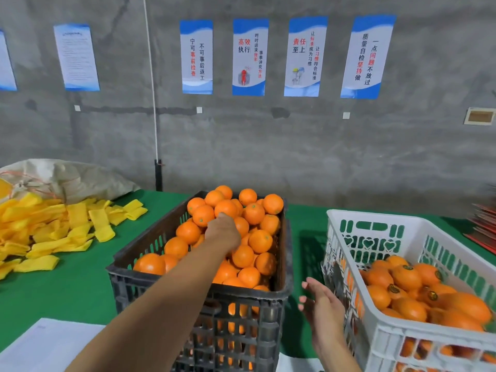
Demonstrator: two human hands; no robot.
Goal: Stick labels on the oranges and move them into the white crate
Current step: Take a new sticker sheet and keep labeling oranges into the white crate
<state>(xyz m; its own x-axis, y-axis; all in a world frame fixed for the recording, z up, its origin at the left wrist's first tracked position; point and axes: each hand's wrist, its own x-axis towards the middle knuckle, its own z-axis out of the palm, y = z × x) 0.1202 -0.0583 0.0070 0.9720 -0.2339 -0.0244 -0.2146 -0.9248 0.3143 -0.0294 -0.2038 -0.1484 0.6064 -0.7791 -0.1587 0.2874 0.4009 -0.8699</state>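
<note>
A black crate (286,253) heaped with unlabelled oranges (259,240) stands mid-table. My left hand (222,233) reaches deep into it and lies over the pile near an orange (226,208); its fingers are hidden behind the back of the hand. To the right stands the white crate (375,342), holding several oranges with dark round labels (405,277). Between the two crates, above the table's front edge, my right hand (320,304) hovers with fingers straight, holding nothing.
The table has a green cover (67,291). Yellow foam sleeves (53,232) are piled at the left in front of a woven sack (80,178). A white sheet (40,345) lies at the front left. Red flat items (483,224) are stacked at the far right.
</note>
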